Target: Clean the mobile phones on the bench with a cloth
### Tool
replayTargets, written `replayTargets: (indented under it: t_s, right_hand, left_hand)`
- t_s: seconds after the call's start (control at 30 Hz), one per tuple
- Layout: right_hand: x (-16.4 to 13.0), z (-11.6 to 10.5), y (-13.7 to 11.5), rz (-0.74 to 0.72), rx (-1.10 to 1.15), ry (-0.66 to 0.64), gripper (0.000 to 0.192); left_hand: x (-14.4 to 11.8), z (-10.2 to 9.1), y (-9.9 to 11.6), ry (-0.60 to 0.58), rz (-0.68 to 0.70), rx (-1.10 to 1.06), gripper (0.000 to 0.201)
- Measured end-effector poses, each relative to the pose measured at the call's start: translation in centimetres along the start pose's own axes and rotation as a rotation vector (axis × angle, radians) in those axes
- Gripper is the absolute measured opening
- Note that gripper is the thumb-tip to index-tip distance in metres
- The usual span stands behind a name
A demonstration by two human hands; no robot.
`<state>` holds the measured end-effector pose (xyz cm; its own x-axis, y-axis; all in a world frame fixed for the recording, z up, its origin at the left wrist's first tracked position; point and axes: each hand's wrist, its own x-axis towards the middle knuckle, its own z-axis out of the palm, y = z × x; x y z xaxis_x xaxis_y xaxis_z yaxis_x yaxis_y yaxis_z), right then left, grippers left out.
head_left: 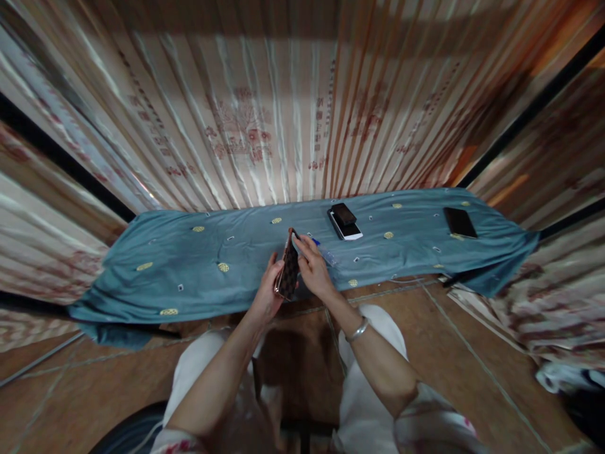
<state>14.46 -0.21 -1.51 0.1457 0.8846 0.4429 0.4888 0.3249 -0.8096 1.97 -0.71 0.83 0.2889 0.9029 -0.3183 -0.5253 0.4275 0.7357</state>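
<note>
My left hand (271, 282) is wrapped around a phone in a brown checkered case (287, 274), held tilted on its long edge above the front of the cloth-covered table. My right hand (312, 265) is closed on the upper part of the same phone, its fingertips at the top corner; a silver bracelet circles that wrist. The phone's screen side cannot be made out. Just beyond my right hand, a small clear plastic piece with a blue part (328, 254) lies on the cloth, partly hidden.
A blue-green patterned cloth (189, 265) covers the long low table. Behind my right hand, a small dark phone-like object (344, 214) rests on a white-edged phone or box (352, 237). A dark flat wallet-like item (460, 222) lies at the right. Curtains (236, 113) enclose the table.
</note>
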Motion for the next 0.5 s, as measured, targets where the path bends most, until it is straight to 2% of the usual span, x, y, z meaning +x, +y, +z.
replayTargets:
  t_s: [0.13, 0.3, 0.5]
  right_hand:
    - [-0.1, -0.1, 0.4, -0.033, 0.006, 0.013, 0.051]
    - [-0.3, 0.4, 2.2, 0.004, -0.011, 0.024, 0.053]
    - [0.1, 0.0, 2.8, 0.018, -0.047, 0.1, 0.05]
  left_hand:
    - [0.0, 0.1, -0.2, -0.005, -0.022, -0.011, 0.055]
    - [-0.1, 0.1, 0.6, -0.079, 0.01, -0.043, 0.051]
    - [-0.3, 0.2, 0.4, -0.129, -0.011, -0.017, 0.055]
